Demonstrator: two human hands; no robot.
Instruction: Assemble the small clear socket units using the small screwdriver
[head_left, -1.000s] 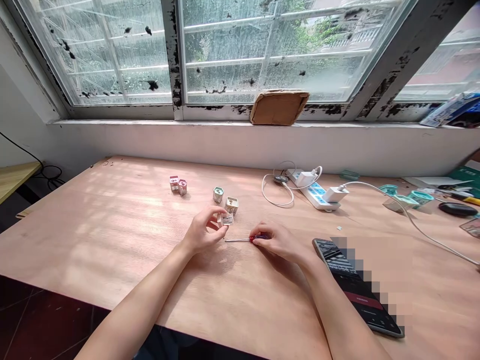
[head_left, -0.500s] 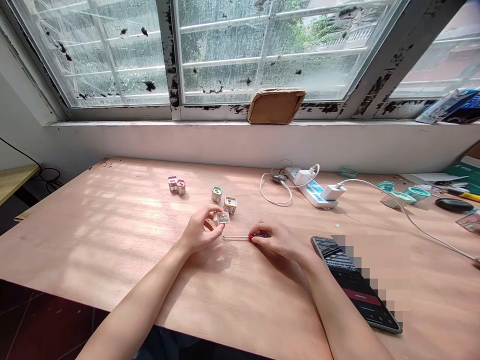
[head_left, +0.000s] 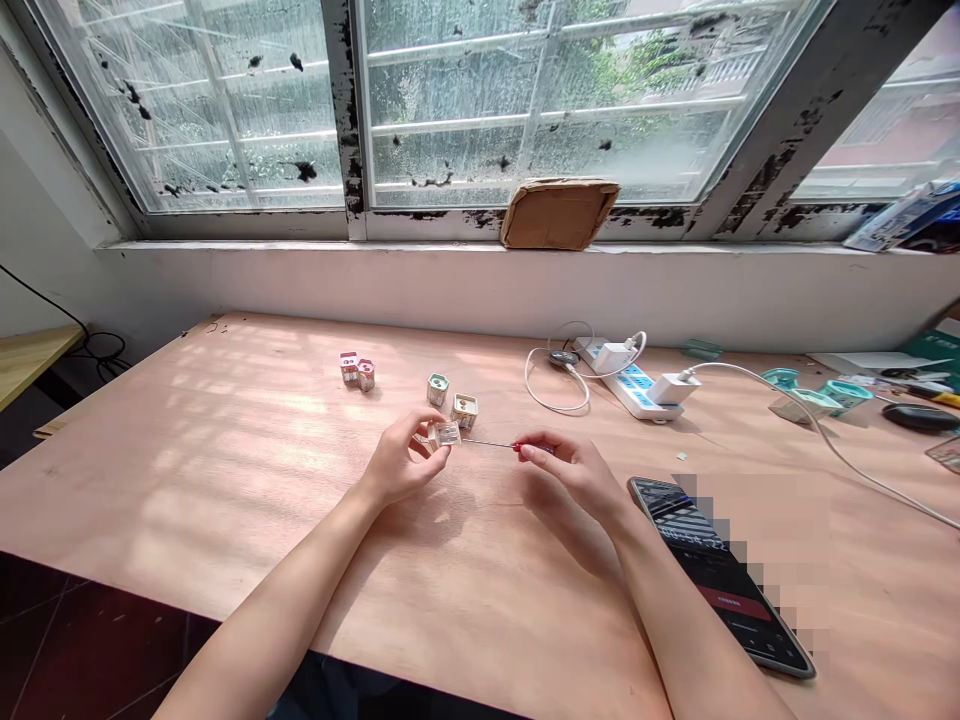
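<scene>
Here's the clear plastic cube (head_left: 448,434), pinched up off the plywood tabletop (head_left: 187,480) by the left hand (head_left: 401,462), fingers and thumb clenched around it. It's a firm hold, and it looks meant to keep the little piece steady in the air. Coming in from the right, the steel shaft (head_left: 487,443) of a small red-handled screwdriver (head_left: 517,447) runs almost level, its tip right by the cube; whether they touch is too small to tell. The right hand (head_left: 574,478) grasps that screwdriver lightly at the fingertips (head_left: 525,452), a grip that seems to favour fine control. Just behind the clear cube sit a tan-topped cube (head_left: 464,411) and a green-topped cube (head_left: 437,389), with two pink-topped cubes (head_left: 357,372) side by side farther left. Well to its right lie a white power strip (head_left: 630,385) and a smartphone (head_left: 712,570), the phone off to the side of the hands.
</scene>
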